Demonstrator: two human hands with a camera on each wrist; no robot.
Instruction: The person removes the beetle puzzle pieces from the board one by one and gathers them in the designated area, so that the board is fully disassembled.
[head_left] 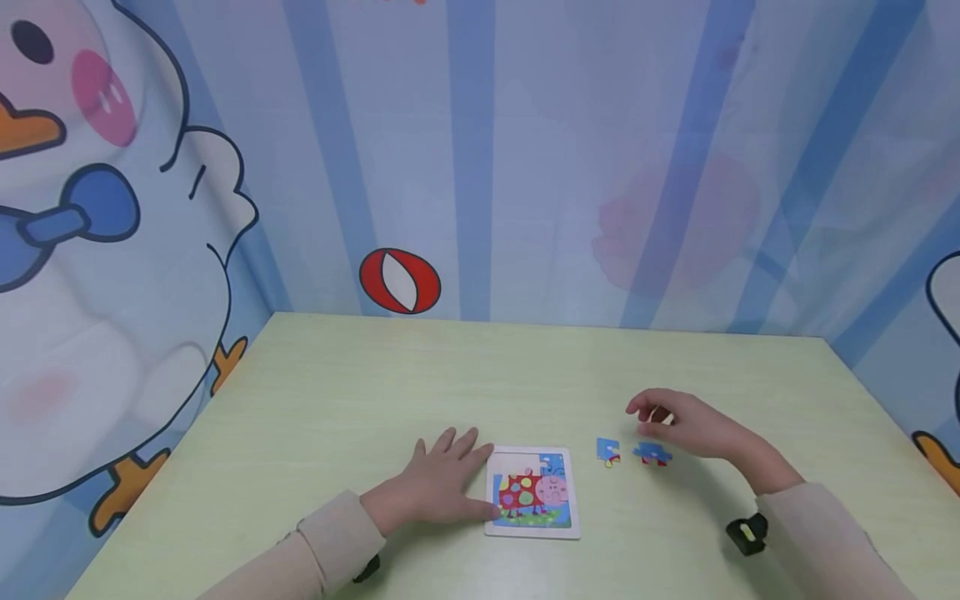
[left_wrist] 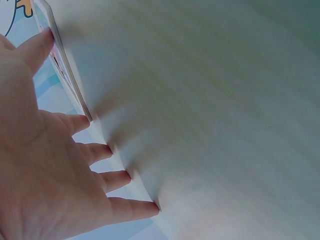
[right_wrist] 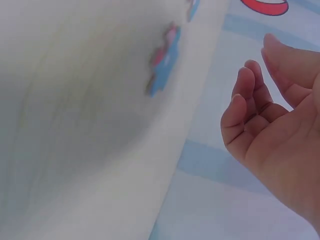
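Observation:
A white-framed jigsaw puzzle (head_left: 532, 493) lies flat on the table, showing a pink-faced ladybird with a red spotted body. Its upper left part is bare white backing. My left hand (head_left: 435, 486) rests with spread fingers at the frame's left edge, the thumb touching the frame's lower left. To the right of the frame lie two loose puzzle pieces: a blue piece (head_left: 608, 451) with a bit of red and yellow, and a wider blue-and-red piece (head_left: 652, 453). Just above the wider piece hovers my right hand (head_left: 690, 422), fingers loosely bent and holding nothing; the right wrist view shows a gap between thumb and fingers.
The pale wooden table (head_left: 360, 383) reaches back to a striped blue-and-white curtain (head_left: 540, 167) with cartoon prints. Dark straps sit at both wrists, below the beige sleeves (head_left: 825, 533).

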